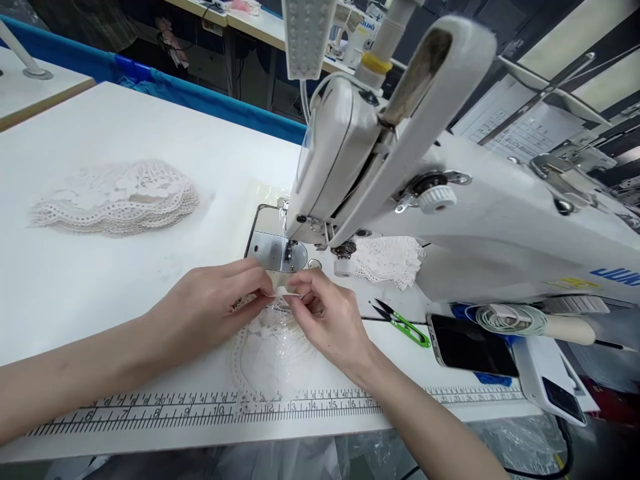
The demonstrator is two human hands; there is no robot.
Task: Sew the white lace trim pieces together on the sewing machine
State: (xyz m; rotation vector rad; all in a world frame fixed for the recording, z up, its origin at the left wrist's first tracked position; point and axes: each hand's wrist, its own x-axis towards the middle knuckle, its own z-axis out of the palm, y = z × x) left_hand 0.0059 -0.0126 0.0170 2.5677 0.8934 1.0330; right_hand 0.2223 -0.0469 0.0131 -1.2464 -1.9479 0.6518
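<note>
Between my two hands, just in front of the sewing machine's needle plate (273,250), a white lace piece (273,353) is pinched by its upper edge. My left hand (217,293) closes thumb and fingers on the left end of that edge. From the other side, my right hand (325,310) grips it with thumb and forefinger, the fingertips close to those of the left. The rest of the lace hangs down over the table toward the printed ruler. The presser foot (290,252) stands behind the hands, and the lace is apart from it.
A stack of white lace pieces (120,200) lies at the left. More lace (387,259) sits under the machine arm (500,213). Green thread snips (403,323), a phone (473,345) and a coil of cord (510,320) lie to the right. The ruler (200,410) runs along the front edge.
</note>
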